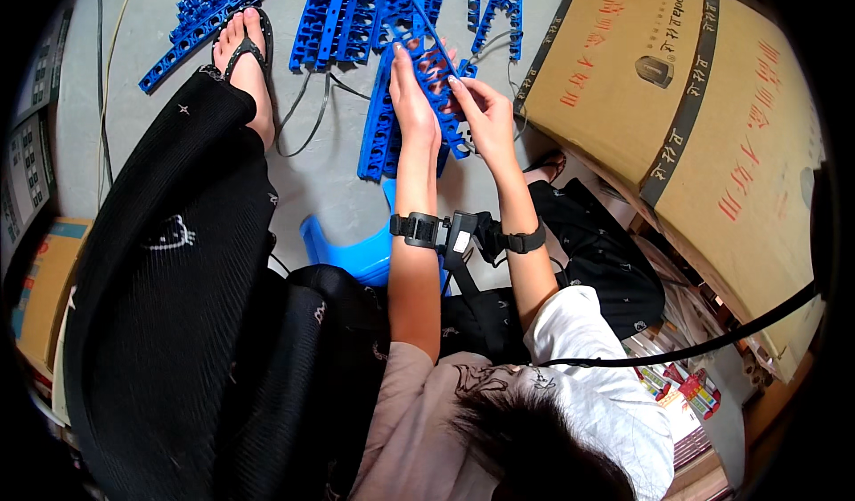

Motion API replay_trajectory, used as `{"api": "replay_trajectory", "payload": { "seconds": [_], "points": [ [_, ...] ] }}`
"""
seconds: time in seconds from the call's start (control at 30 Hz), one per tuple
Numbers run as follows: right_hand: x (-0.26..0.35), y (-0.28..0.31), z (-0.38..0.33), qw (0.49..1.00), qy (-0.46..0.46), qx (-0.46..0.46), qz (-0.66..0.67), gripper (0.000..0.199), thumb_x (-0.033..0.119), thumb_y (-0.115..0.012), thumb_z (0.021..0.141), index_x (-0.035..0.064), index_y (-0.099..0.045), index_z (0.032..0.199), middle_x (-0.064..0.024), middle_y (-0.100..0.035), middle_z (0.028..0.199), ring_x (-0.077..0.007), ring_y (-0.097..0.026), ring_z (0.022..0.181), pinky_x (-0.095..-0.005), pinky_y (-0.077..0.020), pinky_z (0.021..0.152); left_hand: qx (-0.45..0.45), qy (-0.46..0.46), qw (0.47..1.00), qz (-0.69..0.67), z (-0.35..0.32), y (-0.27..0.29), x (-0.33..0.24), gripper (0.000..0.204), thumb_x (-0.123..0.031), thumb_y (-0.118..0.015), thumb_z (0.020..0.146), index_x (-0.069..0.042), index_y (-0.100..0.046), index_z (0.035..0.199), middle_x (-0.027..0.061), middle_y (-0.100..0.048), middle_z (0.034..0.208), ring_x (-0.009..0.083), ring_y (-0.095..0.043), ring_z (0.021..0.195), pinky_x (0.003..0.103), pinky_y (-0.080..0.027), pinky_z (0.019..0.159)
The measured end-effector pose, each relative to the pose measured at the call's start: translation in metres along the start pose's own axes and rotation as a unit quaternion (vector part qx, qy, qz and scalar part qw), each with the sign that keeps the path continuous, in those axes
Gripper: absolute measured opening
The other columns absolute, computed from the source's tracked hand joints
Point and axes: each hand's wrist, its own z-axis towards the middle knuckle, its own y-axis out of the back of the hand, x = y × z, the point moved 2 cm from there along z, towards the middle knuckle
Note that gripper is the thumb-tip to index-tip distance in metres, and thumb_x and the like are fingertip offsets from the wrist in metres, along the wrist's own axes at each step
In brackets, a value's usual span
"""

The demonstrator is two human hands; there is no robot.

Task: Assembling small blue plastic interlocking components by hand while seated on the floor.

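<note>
Apparently mid-handling: left hand (413,106) cups a blue perforated plastic strip (443,99), right hand (487,116) pinches its edge (next likely needs steadiness).

Lit brightly through the middle, falling softly over the grey floor (329,145) at ten o'clock; nearly washed out on the white shirt (614,416) at five, greyer in shade toward six; sunk into deep black on the trousers (169,323) at eight, dulling the folds; faintly glossy on the blue stool (352,256) near nine; mostly crisp, but slightly smeared among the blue strips (356,20) at twelve; bowed by the wide lens along the cardboard box (606,82) at two; cut off by blackness at all four corners; impossible to place the light's source.
</note>
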Motion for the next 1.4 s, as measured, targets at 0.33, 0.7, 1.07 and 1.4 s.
{"api": "replay_trajectory", "payload": {
  "seconds": [0.33, 0.7, 1.07, 1.4],
  "points": [
    [0.017, 0.027, -0.018, 0.993, 0.041, -0.095, 0.063, 0.023, 0.017, -0.063, 0.079, -0.0043, -0.063, 0.088, -0.0008, -0.059, 0.068, -0.0023, -0.048, 0.057, -0.0173, -0.0376, 0.048, 0.112, -0.027, 0.993, -0.029, -0.016, -0.041, 0.004, 0.027, -0.020, -0.043, 0.091, 0.003, -0.044, 0.105, 0.0190, -0.056, 0.103, 0.0264, -0.058, 0.093, 0.033, -0.048, 0.078],
    [0.030, 0.038, -0.071, 0.967, 0.209, -0.142, -0.040, 0.023, 0.021, -0.059, 0.079, -0.0016, -0.064, 0.082, -0.0105, -0.056, 0.068, -0.0193, -0.053, 0.059, -0.0292, -0.0410, 0.055, 0.165, -0.075, 0.962, 0.205, -0.064, -0.049, 0.002, 0.026, -0.020, -0.049, 0.088, 0.003, -0.054, 0.099, 0.0132, -0.061, 0.098, 0.0163, -0.055, 0.096, 0.025, -0.041, 0.081],
    [-0.011, 0.054, -0.064, 0.934, 0.210, -0.045, -0.287, 0.045, 0.039, -0.055, 0.075, -0.0024, -0.056, 0.091, -0.0176, -0.059, 0.086, -0.0332, -0.060, 0.075, -0.0404, -0.0486, 0.066, 0.168, 0.029, 0.964, 0.202, -0.029, -0.004, 0.043, 0.019, -0.015, -0.048, 0.087, 0.002, -0.051, 0.097, 0.0147, -0.061, 0.090, 0.0242, -0.058, 0.089, 0.035, -0.047, 0.079],
    [-0.063, 0.044, -0.041, 0.955, 0.155, 0.060, -0.246, 0.045, 0.041, -0.059, 0.069, -0.0031, -0.060, 0.080, -0.0207, -0.061, 0.077, -0.0340, -0.060, 0.074, -0.0410, -0.0487, 0.068, 0.152, 0.067, 0.940, 0.300, -0.016, 0.038, 0.057, 0.023, -0.010, -0.052, 0.085, 0.000, -0.044, 0.103, 0.0132, -0.059, 0.097, 0.0226, -0.058, 0.086, 0.034, -0.048, 0.073]
  ]
}}
